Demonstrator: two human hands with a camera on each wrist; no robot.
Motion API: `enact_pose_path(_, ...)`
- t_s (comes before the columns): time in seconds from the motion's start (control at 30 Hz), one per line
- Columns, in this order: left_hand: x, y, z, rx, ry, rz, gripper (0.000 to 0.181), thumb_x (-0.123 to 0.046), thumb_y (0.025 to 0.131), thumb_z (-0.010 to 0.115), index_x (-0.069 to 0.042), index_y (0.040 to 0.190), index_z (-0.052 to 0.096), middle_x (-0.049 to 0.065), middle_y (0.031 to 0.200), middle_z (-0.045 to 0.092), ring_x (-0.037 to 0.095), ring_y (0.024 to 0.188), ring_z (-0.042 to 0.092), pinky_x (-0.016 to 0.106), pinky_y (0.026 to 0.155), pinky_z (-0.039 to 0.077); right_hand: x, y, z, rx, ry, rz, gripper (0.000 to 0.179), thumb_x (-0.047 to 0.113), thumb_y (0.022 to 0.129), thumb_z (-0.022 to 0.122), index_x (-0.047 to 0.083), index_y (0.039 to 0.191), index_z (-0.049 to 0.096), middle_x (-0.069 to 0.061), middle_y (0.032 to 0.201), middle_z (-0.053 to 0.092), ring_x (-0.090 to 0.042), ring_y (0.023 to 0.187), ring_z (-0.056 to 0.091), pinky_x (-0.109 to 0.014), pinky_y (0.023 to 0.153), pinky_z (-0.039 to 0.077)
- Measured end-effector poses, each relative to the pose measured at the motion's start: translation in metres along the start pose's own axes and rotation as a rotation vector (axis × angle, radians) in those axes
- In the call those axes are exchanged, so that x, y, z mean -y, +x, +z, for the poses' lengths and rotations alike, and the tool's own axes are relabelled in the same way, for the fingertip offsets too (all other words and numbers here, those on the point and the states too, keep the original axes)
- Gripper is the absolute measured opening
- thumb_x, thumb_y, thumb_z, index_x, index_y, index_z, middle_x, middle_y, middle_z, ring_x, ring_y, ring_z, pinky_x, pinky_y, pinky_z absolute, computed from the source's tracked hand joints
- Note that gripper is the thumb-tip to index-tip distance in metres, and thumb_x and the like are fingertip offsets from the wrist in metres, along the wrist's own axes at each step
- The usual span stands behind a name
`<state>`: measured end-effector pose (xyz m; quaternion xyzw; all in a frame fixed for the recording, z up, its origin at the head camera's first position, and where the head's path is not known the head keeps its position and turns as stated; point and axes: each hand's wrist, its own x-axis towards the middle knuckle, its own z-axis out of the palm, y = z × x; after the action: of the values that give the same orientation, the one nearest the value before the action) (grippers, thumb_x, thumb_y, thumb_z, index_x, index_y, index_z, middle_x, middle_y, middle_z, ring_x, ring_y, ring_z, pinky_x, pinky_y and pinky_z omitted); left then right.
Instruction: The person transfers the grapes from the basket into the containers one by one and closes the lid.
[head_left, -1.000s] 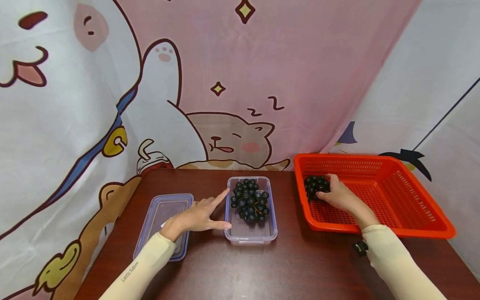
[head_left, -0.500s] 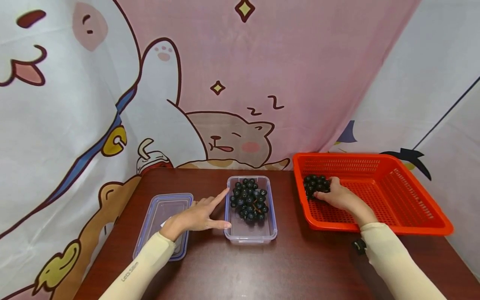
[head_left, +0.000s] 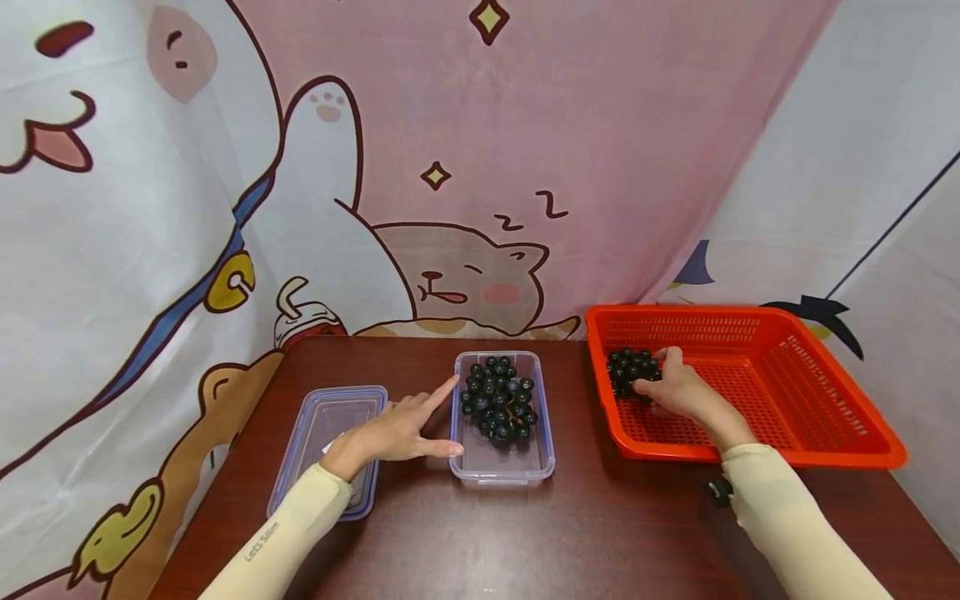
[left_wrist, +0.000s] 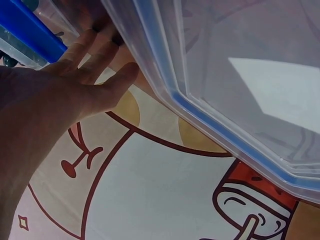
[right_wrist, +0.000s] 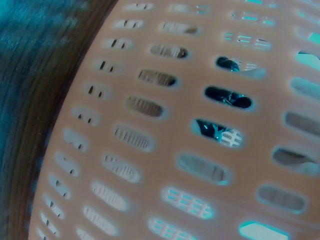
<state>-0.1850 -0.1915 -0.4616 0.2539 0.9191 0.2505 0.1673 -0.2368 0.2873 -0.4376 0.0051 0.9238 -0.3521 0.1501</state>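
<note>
My left hand [head_left: 397,429] lies with fingers spread at the left side of a clear plastic container [head_left: 487,462], index fingertip and thumb tip right at its rim. A bunch of dark grapes [head_left: 498,404] with a brown stem fills the container's far part. My right hand [head_left: 684,393] reaches into a red plastic basket [head_left: 780,404], thumb and index finger curled round the right end of another dark bunch of grapes [head_left: 627,367]. In the right wrist view the basket's slotted wall [right_wrist: 150,120] hides that hand; dark grapes [right_wrist: 227,97] show through the slots.
A clear lid [head_left: 315,421] with a blue seal lies on the brown table [head_left: 480,542], left of the container and partly under the left wrist. A dark wrist strap [head_left: 718,492] shows by the right cuff. A cartoon-printed curtain [head_left: 637,150] hangs behind the table.
The right hand's thumb and fingers shift slightly at the bunch in the basket, and the basket has moved a little. The left hand stays where it was.
</note>
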Motion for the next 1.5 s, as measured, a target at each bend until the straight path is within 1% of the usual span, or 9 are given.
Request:
enact_pose_path(0.1,0.0,0.0,0.0,-0.002,-0.001,-0.001,0.111,-0.07,0.098,0.07,-0.032,0.178,0.004,0.026,0.17,0.035,0.053,0.154,0.033,0.079,0.119,0.019,-0.002,0.002,0.0,0.005,0.037,-0.012,0.077,0.025,0.108,0.068,-0.01,0.151,0.016,-0.024,0.094,0.066,-0.03,0.085,0.072,-0.048,0.083,0.054)
enact_pose_path(0.23,-0.001,0.0,-0.001,-0.004,-0.004,0.003,0.11,-0.069,0.098,0.071,-0.032,0.178,0.004,0.026,0.17,0.035,0.052,0.154,0.033,0.079,0.118,0.019,-0.003,0.001,-0.003,-0.006,0.071,-0.032,0.074,0.025,0.109,0.067,-0.009,0.152,0.018,-0.031,0.109,0.06,-0.036,0.095,0.069,-0.046,0.081,0.054)
enact_pose_path(0.37,-0.001,-0.001,-0.001,-0.004,-0.006,0.003,0.11,-0.069,0.098,0.07,-0.032,0.178,0.004,0.026,0.17,0.035,0.052,0.154,0.033,0.08,0.118,0.018,-0.003,0.0,-0.005,-0.051,0.117,-0.055,0.067,0.023,0.11,0.064,-0.008,0.154,0.024,-0.023,0.106,0.055,-0.035,0.092,0.063,-0.043,0.076,0.054)
enact_pose_path(0.5,-0.002,-0.001,-0.001,-0.003,-0.005,-0.002,0.11,-0.07,0.098,0.07,-0.032,0.178,0.004,0.026,0.17,0.035,0.052,0.154,0.033,0.079,0.119,0.019,-0.001,0.001,-0.005,-0.019,0.276,-0.089,0.057,0.013,0.112,0.058,-0.008,0.153,0.024,-0.016,0.099,0.048,-0.027,0.083,0.063,-0.048,0.085,0.063)
enact_pose_path(0.67,-0.003,-0.001,-0.001,-0.004,-0.01,-0.001,0.11,-0.069,0.098,0.071,-0.031,0.178,0.004,0.027,0.17,0.035,0.052,0.154,0.033,0.079,0.119,0.019,0.003,0.002,-0.005,0.002,0.43,-0.108,0.048,0.005,0.112,0.054,-0.008,0.15,0.026,-0.017,0.101,0.046,-0.022,0.083,0.066,-0.048,0.088,0.062)
enact_pose_path(0.83,-0.002,-0.001,-0.001,-0.001,-0.004,-0.011,0.111,-0.07,0.098,0.07,-0.031,0.178,0.004,0.027,0.171,0.034,0.052,0.155,0.032,0.079,0.119,0.018,0.004,0.001,-0.004,-0.063,0.446,-0.143,0.047,0.006,0.111,0.056,-0.007,0.149,0.032,-0.022,0.111,0.048,-0.025,0.101,0.07,-0.044,0.087,0.063)
enact_pose_path(1.0,-0.003,-0.001,-0.001,-0.003,-0.007,-0.01,0.111,-0.07,0.098,0.07,-0.032,0.178,0.004,0.027,0.171,0.033,0.053,0.155,0.031,0.08,0.118,0.018,0.003,-0.001,-0.004,-0.127,0.427,-0.189,0.051,0.006,0.11,0.057,-0.006,0.153,0.034,-0.022,0.114,0.047,-0.018,0.092,0.064,-0.035,0.082,0.064)
enact_pose_path(1.17,-0.003,-0.002,-0.001,-0.004,-0.005,-0.007,0.111,-0.069,0.098,0.071,-0.031,0.178,0.004,0.027,0.17,0.034,0.052,0.155,0.032,0.079,0.119,0.018,0.004,-0.006,-0.005,-0.222,0.368,-0.248,0.052,0.009,0.109,0.058,-0.004,0.155,0.037,-0.024,0.118,0.05,-0.019,0.092,0.06,-0.025,0.076,0.061)
enact_pose_path(1.5,-0.002,0.0,-0.001,0.006,0.001,-0.009,0.111,-0.07,0.098,0.07,-0.031,0.178,0.003,0.026,0.17,0.034,0.052,0.155,0.032,0.079,0.119,0.018,0.01,-0.022,-0.004,-0.408,0.364,-0.302,0.05,0.013,0.108,0.063,0.004,0.154,0.044,-0.02,0.124,0.049,-0.019,0.083,0.057,-0.025,0.068,0.054)
